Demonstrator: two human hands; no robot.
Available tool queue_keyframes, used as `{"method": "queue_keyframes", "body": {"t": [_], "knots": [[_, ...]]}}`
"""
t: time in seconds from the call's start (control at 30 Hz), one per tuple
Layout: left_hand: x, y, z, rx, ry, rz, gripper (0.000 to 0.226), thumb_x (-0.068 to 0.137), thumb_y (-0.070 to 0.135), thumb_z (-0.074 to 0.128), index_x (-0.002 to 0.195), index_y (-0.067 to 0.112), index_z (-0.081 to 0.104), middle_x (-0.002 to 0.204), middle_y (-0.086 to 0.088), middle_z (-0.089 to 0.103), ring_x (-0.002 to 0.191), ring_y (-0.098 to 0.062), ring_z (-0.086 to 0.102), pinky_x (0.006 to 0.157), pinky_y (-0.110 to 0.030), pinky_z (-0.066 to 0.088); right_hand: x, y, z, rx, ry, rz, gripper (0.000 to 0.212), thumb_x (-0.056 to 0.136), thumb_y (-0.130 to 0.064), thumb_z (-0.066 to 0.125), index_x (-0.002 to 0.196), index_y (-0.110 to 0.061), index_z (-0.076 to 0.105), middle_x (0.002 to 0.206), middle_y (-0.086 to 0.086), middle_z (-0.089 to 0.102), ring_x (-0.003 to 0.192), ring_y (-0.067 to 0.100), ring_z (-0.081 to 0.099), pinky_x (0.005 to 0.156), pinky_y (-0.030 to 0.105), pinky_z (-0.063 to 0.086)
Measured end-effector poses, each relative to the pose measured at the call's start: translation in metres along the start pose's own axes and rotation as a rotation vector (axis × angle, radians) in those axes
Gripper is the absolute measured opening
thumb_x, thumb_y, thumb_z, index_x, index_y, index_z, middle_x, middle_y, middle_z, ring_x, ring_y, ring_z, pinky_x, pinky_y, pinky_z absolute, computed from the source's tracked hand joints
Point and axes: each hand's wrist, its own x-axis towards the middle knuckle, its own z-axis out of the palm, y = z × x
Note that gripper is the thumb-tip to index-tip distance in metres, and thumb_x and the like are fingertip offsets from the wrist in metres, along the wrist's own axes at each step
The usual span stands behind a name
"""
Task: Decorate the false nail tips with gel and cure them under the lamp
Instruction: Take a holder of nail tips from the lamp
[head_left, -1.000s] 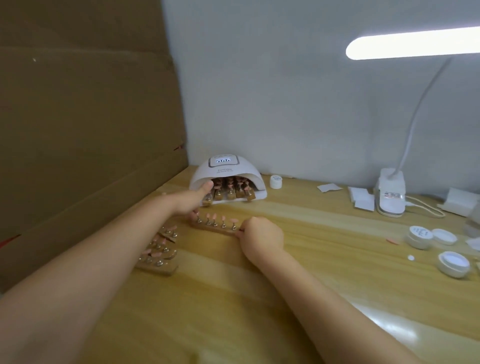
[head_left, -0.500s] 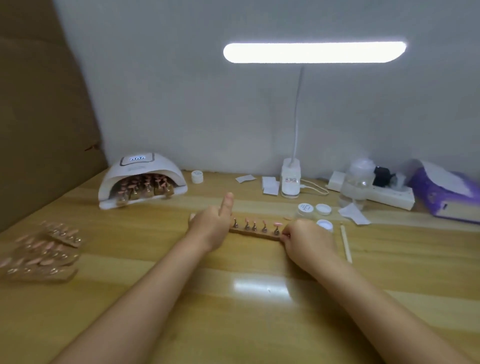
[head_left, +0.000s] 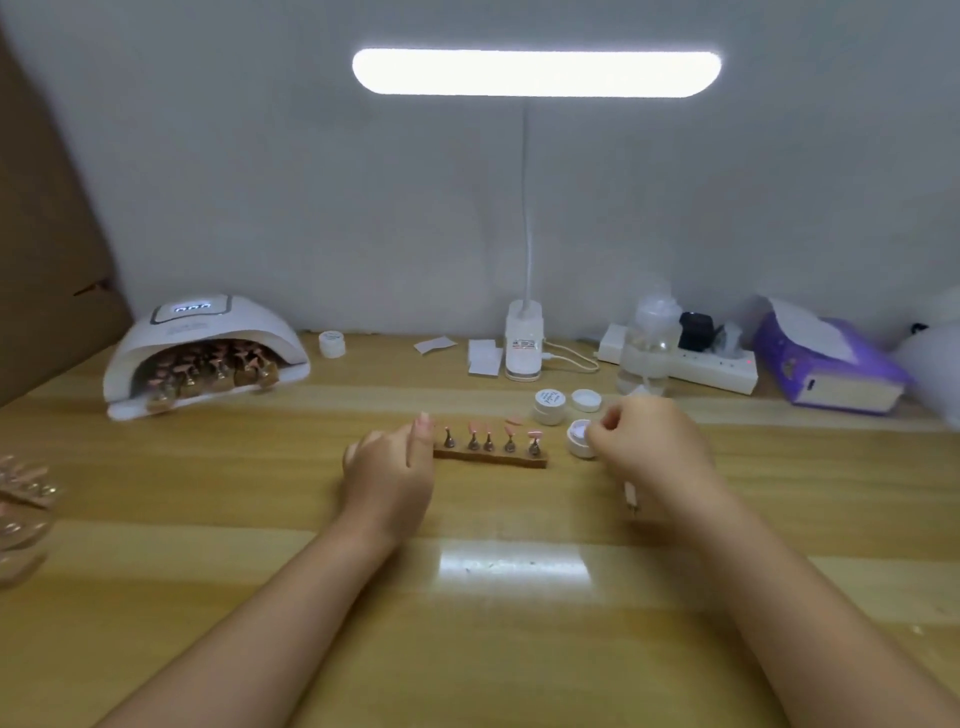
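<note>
Wooden nail stand (head_left: 491, 453) with five pink false nail tips (head_left: 534, 433) on metal pegs lies flat on the wooden table (head_left: 260, 519), centre of view. Left hand (head_left: 388, 474) holds the stand's left end, fingers curled round it, thumb up against the edge. Right hand (head_left: 649, 449) is off the stand, just right of it, fingers curled over a thin white stick (head_left: 630, 493) that pokes out below the palm; fingertips touch or nearly touch the rim of an open gel pot (head_left: 580, 440), contact too blurred to call. Two more small white pots (head_left: 549, 406) sit just behind, near the stand's right end. Curing lamp (head_left: 205, 349) at back left, display lit, another loaded stand inside its opening. More stands with nail tips (head_left: 23, 493) at far left edge, blurred. Lit desk lamp (head_left: 535, 73) overhead, its base (head_left: 523, 343) at back centre. Clear bottle (head_left: 649, 345), power strip (head_left: 691, 364) and purple tissue pack (head_left: 826, 369) along the back right.
</note>
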Motion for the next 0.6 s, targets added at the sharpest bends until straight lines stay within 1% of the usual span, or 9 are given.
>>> {"method": "queue_keyframes", "body": {"t": [0.03, 0.1, 0.17, 0.23, 0.33, 0.4, 0.5, 0.57, 0.6], "knots": [[-0.001, 0.0, 0.0, -0.002, 0.008, 0.004, 0.067, 0.087, 0.049, 0.008, 0.095, 0.019, 0.068, 0.092, -0.006, 0.072, 0.102, -0.022, 0.058, 0.083, -0.028, 0.022, 0.003, 0.007, -0.003, -0.017, 0.004, 0.039, 0.02, 0.08, -0.03, 0.051, 0.068, -0.016, 0.057, 0.071, -0.002, 0.062, 0.071, 0.021, 0.058, 0.05, 0.023, 0.032], [-0.003, 0.003, 0.0, -0.008, 0.021, 0.01, 0.067, 0.087, 0.048, 0.009, 0.102, 0.021, 0.069, 0.095, 0.0, 0.072, 0.103, -0.019, 0.056, 0.084, -0.026, 0.021, 0.006, 0.017, -0.005, -0.066, -0.02, 0.096, 0.014, 0.078, -0.031, 0.052, 0.072, -0.018, 0.051, 0.081, -0.003, 0.061, 0.078, 0.022, 0.058, 0.053, 0.024, 0.033], [-0.003, 0.004, 0.0, -0.001, 0.022, 0.008, 0.068, 0.087, 0.047, 0.01, 0.105, 0.02, 0.07, 0.096, 0.002, 0.072, 0.105, -0.018, 0.055, 0.086, -0.027, 0.022, 0.007, 0.024, -0.004, -0.099, -0.076, 0.138, 0.022, 0.078, -0.038, 0.052, 0.069, -0.019, 0.048, 0.078, -0.001, 0.058, 0.076, 0.022, 0.055, 0.05, 0.025, 0.03], [-0.003, 0.006, 0.0, -0.016, 0.019, -0.004, 0.068, 0.087, 0.047, 0.01, 0.107, 0.02, 0.07, 0.098, 0.004, 0.072, 0.107, -0.018, 0.055, 0.089, -0.029, 0.024, 0.007, 0.026, -0.004, -0.144, -0.133, 0.165, 0.03, 0.079, -0.046, 0.051, 0.065, -0.02, 0.049, 0.073, -0.001, 0.057, 0.073, 0.021, 0.054, 0.049, 0.024, 0.029], [-0.002, 0.006, -0.001, -0.045, 0.003, -0.015, 0.067, 0.087, 0.047, 0.012, 0.111, 0.02, 0.068, 0.099, 0.006, 0.072, 0.108, -0.018, 0.055, 0.093, -0.031, 0.025, 0.006, 0.025, -0.002, -0.243, -0.195, 0.132, 0.031, 0.079, -0.05, 0.048, 0.068, -0.022, 0.053, 0.071, -0.005, 0.055, 0.074, 0.018, 0.053, 0.051, 0.024, 0.032], [-0.002, 0.007, 0.0, -0.033, -0.025, -0.001, 0.067, 0.086, 0.047, 0.012, 0.11, 0.02, 0.068, 0.098, 0.007, 0.072, 0.107, -0.019, 0.055, 0.087, -0.028, 0.023, 0.006, 0.024, -0.002, -0.28, -0.226, 0.103, 0.03, 0.083, -0.046, 0.045, 0.068, -0.022, 0.056, 0.071, -0.006, 0.055, 0.073, 0.016, 0.052, 0.052, 0.024, 0.033], [-0.001, 0.008, 0.001, 0.016, -0.054, 0.017, 0.065, 0.086, 0.047, 0.012, 0.103, 0.018, 0.068, 0.096, 0.003, 0.071, 0.104, -0.021, 0.054, 0.08, -0.027, 0.02, 0.007, 0.019, -0.002, -0.287, -0.307, 0.085, 0.036, 0.085, -0.032, 0.043, 0.056, -0.02, 0.061, 0.07, -0.006, 0.058, 0.071, 0.012, 0.052, 0.052, 0.025, 0.034], [0.0, 0.008, 0.001, 0.049, -0.076, 0.006, 0.059, 0.089, 0.046, 0.017, 0.106, 0.017, 0.066, 0.098, 0.001, 0.071, 0.105, -0.023, 0.054, 0.083, -0.029, 0.024, 0.007, 0.016, -0.002, -0.255, -0.343, 0.091, 0.033, 0.084, -0.028, 0.045, 0.057, -0.019, 0.06, 0.067, -0.006, 0.062, 0.073, 0.013, 0.056, 0.055, 0.026, 0.038], [0.0, 0.008, 0.001, 0.07, -0.083, -0.008, 0.051, 0.094, 0.043, 0.023, 0.111, 0.018, 0.064, 0.102, 0.002, 0.07, 0.107, -0.023, 0.053, 0.087, -0.03, 0.027, 0.007, 0.016, -0.004, -0.212, -0.339, 0.1, 0.03, 0.084, -0.028, 0.046, 0.058, -0.018, 0.058, 0.06, -0.005, 0.063, 0.069, 0.013, 0.056, 0.055, 0.025, 0.038]]}}
